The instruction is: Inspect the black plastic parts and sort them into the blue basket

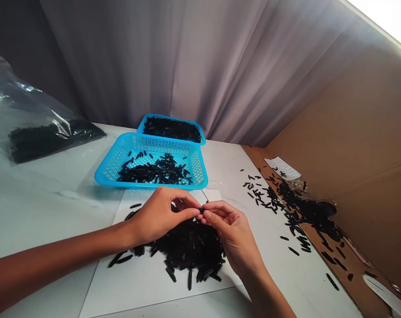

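Note:
My left hand (pixel 163 213) and my right hand (pixel 228 223) meet fingertip to fingertip over a heap of small black elongated pieces (pixel 193 247). Pinched between both thumbs and forefingers is one small black piece (pixel 201 211), mostly covered by the fingers. The heap lies on a white sheet (pixel 110 287). Just beyond my hands stands a blue perforated basket (pixel 102 174), with a loose layer of similar black pieces inside. What exactly the pieces are, I cannot make out.
A second blue basket (pixel 203 142) behind holds more black pieces. At left lies a clear plastic bag (pixel 31 101) with dark contents. Black pieces (pixel 299 207) are scattered along the right edge, near a gridded paper (pixel 283 168) and cardboard wall (pixel 353 132). A grey curtain (pixel 193 57) hangs behind.

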`<state>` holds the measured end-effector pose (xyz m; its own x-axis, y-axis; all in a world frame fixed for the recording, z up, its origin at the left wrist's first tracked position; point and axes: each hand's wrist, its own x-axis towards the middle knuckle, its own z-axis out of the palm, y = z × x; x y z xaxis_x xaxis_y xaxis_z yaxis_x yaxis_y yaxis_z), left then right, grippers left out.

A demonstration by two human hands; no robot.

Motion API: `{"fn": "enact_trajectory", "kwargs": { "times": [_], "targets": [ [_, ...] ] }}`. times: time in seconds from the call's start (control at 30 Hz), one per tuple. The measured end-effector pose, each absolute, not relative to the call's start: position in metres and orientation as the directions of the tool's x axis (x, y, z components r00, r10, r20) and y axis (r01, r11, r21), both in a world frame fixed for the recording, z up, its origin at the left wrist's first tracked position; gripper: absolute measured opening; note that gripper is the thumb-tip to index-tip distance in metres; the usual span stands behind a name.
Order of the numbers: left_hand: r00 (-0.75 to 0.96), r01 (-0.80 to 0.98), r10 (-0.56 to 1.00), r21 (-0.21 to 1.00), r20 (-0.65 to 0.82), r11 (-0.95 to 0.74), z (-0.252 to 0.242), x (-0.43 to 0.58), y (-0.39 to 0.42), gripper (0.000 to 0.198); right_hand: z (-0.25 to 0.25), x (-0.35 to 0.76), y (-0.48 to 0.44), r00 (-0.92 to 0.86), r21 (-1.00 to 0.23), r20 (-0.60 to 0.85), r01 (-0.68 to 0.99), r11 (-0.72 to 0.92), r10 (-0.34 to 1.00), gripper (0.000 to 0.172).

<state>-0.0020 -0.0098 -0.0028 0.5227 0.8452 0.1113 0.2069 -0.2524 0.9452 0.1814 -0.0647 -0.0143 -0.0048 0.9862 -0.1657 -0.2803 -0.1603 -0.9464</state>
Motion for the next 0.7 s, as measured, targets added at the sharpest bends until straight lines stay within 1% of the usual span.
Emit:
{"fn": "enact_trajectory", "kwargs": {
  "times": [0.1, 0.17, 0.3, 0.37, 0.43, 0.6, 0.63, 0.7],
  "targets": [
    [0.486, 0.226, 0.852, 0.914, 0.194, -0.337, -0.004, -0.003, -0.010, 0.011, -0.013, 0.181, -0.065, 0.001, -0.950, -0.164, -0.271, -0.157, 0.987, 0.019],
    [0.469, 0.212, 0.830, 0.875, 0.301, -0.436, -0.005, -0.003, -0.010, 0.013, -0.013, 0.181, -0.065, 0.004, -0.945, -0.179, -0.280, -0.171, 0.984, 0.020],
    [0.471, 0.127, 0.689, 0.731, 0.550, -0.671, -0.007, -0.005, -0.008, 0.013, -0.013, 0.181, -0.064, 0.003, -0.934, -0.206, -0.298, -0.196, 0.979, 0.019],
    [0.474, 0.104, 0.630, 0.671, 0.615, -0.734, -0.008, -0.005, -0.009, 0.012, -0.012, 0.181, -0.063, 0.003, -0.933, -0.206, -0.300, -0.196, 0.978, 0.019],
    [0.474, 0.110, 0.617, 0.653, 0.628, -0.749, -0.009, -0.005, -0.010, 0.011, -0.012, 0.181, -0.063, 0.008, -0.934, -0.207, -0.301, -0.195, 0.978, 0.019],
    [0.452, 0.177, 0.651, 0.654, 0.610, -0.736, -0.010, -0.006, -0.006, 0.010, -0.011, 0.182, -0.064, 0.009, -0.935, -0.212, -0.294, -0.200, 0.977, 0.024],
    [0.419, 0.216, 0.669, 0.648, 0.614, -0.730, -0.009, -0.007, -0.003, 0.010, -0.011, 0.182, -0.064, 0.015, -0.936, -0.211, -0.293, -0.197, 0.977, 0.025],
    [0.290, 0.337, 0.727, 0.644, 0.623, -0.687, -0.005, -0.009, 0.003, 0.014, -0.012, 0.182, -0.064, 0.036, -0.937, -0.208, -0.294, -0.189, 0.977, 0.027]
  ]
}}
